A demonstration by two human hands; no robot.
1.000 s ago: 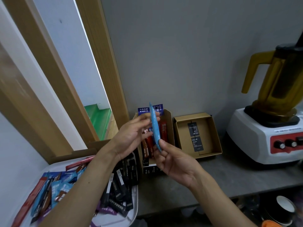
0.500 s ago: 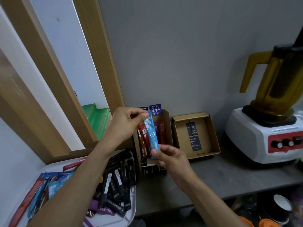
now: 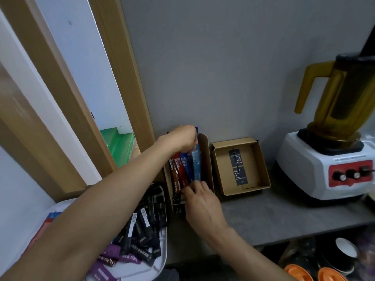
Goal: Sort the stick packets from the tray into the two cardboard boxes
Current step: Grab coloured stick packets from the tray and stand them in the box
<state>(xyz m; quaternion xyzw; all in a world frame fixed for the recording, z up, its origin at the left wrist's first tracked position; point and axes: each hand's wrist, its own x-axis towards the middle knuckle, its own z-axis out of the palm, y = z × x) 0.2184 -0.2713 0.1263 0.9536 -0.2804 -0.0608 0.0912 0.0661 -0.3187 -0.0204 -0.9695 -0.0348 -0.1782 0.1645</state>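
A light blue stick packet (image 3: 196, 167) lies in the left cardboard box (image 3: 207, 159), at its right side beside red and dark blue packets (image 3: 180, 169). My left hand (image 3: 182, 138) pinches the blue packet's far end at the back of the box. My right hand (image 3: 200, 201) holds its near end with the fingertips at the box's front. The right cardboard box (image 3: 261, 165) holds two black packets (image 3: 237, 169). The white tray (image 3: 162, 252) at lower left carries several black, purple and blue packets, partly hidden by my left forearm.
A white blender (image 3: 328, 159) with an amber jug stands at the right on the grey counter (image 3: 274, 216). The wall rises just behind the boxes. Wooden frame posts (image 3: 125, 78) stand at left. Cups and orange lids (image 3: 316, 272) sit below the counter edge.
Both hands have carried the light blue packet forward and lowered it into the left box. It was upright in the air before and now lies flat among the other packets.
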